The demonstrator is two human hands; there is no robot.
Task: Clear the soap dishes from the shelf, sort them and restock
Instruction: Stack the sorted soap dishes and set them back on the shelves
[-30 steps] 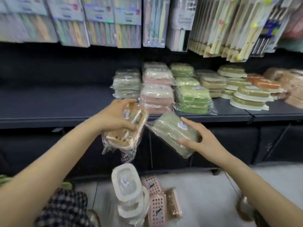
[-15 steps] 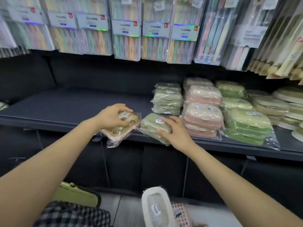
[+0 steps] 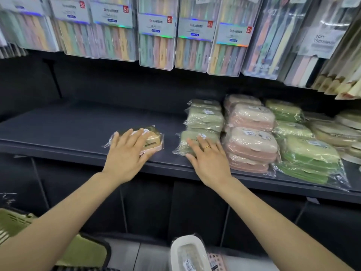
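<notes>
A beige and pink soap dish (image 3: 153, 142) in clear wrap lies on the dark shelf (image 3: 78, 130). My left hand (image 3: 127, 155) rests flat on it with straight fingers. A pale green wrapped soap dish (image 3: 193, 136) lies to its right, in front of a stack of the same green dishes (image 3: 205, 117). My right hand (image 3: 207, 159), wearing a ring, presses on that dish with spread fingers. Pink dishes (image 3: 252, 141) and brighter green dishes (image 3: 310, 155) are stacked further right.
Packs of toothbrushes (image 3: 156, 36) hang above the shelf. A white soap dish (image 3: 187, 253) and a pink one (image 3: 216, 261) lie on the floor below. Round cream and green dishes (image 3: 336, 133) fill the shelf's right end. A green basket (image 3: 82, 251) sits at lower left.
Both hands carried their wrapped dishes up from below the shelf edge and laid them flat on the shelf; the fingers have straightened from gripping to resting on top.
</notes>
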